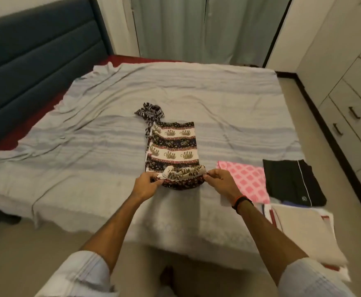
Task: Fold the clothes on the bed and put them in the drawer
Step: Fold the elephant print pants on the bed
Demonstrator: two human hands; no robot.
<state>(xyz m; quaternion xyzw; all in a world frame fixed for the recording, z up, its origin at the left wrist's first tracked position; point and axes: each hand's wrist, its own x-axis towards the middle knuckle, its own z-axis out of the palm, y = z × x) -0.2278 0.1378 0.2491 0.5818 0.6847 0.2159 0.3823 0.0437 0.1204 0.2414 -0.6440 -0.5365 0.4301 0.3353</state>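
You are folding the elephant-print garment (pixel 172 150) in the middle of the bed (pixel 89 146), working from the near end: your left hand (pixel 146 182) is pinching the left corner of the rolled-up near edge and your right hand (pixel 217 179) is pinching the right corner, fingers curled onto the cloth on both sides. The rest of the piece is lying flat on the grey striped sheet, with a bunched tail of the same fabric trailing off its far left corner. This looks like the middle of the folding step — the near edge is turned over once, and the next move seems to call for carrying that edge evenly towards the far end, keeping both corners level so the panel does not skew, and tucking in the loose tail. Already-folded pieces are waiting to your right: a pink checked cloth (pixel 246 181), a black garment with a white stripe (pixel 291 181), and a pale stack (pixel 299 230) at the bed's corner, blurred and partly cut by your forearm. The drawer unit (pixel 351 112) is standing at the right edge, its drawers appearing closed — which one you are meant to use is impossible to tell. Your fingertips are partly buried in the fabric, so how deep the grip goes is not showing.
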